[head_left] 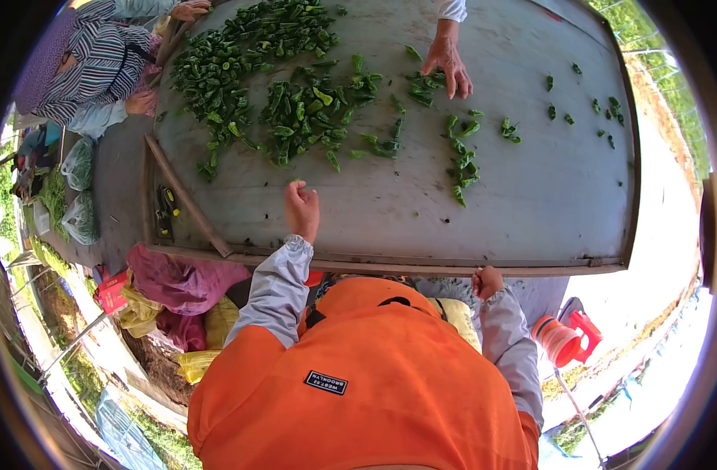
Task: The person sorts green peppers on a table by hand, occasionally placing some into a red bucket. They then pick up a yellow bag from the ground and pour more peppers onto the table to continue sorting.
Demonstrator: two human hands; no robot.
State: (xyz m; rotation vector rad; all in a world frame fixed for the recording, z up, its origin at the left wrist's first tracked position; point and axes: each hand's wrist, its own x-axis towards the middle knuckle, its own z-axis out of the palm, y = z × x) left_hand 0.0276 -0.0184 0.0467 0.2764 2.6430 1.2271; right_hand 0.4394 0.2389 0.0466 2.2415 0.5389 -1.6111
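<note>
My left hand [302,211] is closed above the near side of the grey metal table [358,219], its fingers curled together. Whatever it may hold is too small to make out. Just beyond it lies a loose pile of green peppers [300,110]. My right hand [488,282] is closed at the wooden front edge [421,270] of the table, and what is inside its fingers is hidden. A short line of green peppers [462,160] lies on the metal ahead of my right hand.
Across the table, another person's hand [449,66] reaches over some peppers. A second person in a striped top [100,63] works at the left beside a large pepper heap [225,63]. A wooden strip [188,196] crosses the left corner. An orange container [558,341] stands at right.
</note>
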